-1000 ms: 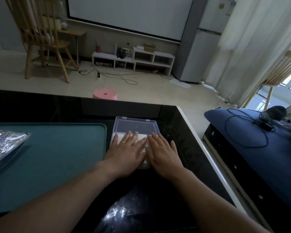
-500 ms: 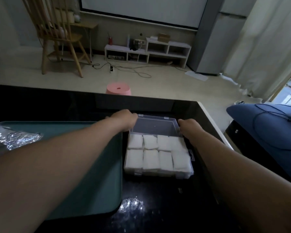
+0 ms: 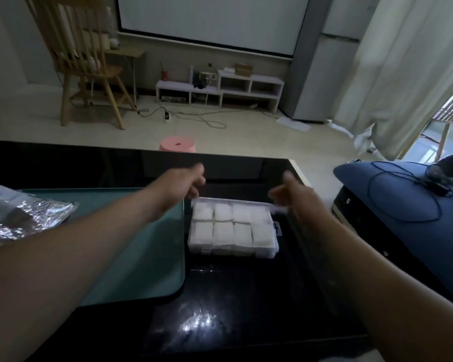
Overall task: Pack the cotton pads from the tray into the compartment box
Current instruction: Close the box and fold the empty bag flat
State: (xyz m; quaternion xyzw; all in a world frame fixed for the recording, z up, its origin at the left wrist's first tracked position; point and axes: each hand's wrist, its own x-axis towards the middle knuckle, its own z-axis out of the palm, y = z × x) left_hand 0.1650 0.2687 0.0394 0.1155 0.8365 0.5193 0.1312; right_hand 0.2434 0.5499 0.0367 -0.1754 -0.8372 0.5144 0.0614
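A clear compartment box sits on the black table just right of the teal tray. White cotton pads fill its two rows of compartments. The transparent lid is tipped down low over the pads and blurred by motion. My left hand pinches the lid's far left corner. My right hand, also blurred, grips the far right corner. No pads show on the visible part of the tray.
A crinkled foil bag lies on the tray's left end. The black table ends at a pale edge on the right, beside a blue cushion with a cable. A pink stool stands beyond the far edge.
One second ago both hands pressed flat on the pads. They then reached to the upright lid's far corners, and the lid has now swung down towards me over the pads.
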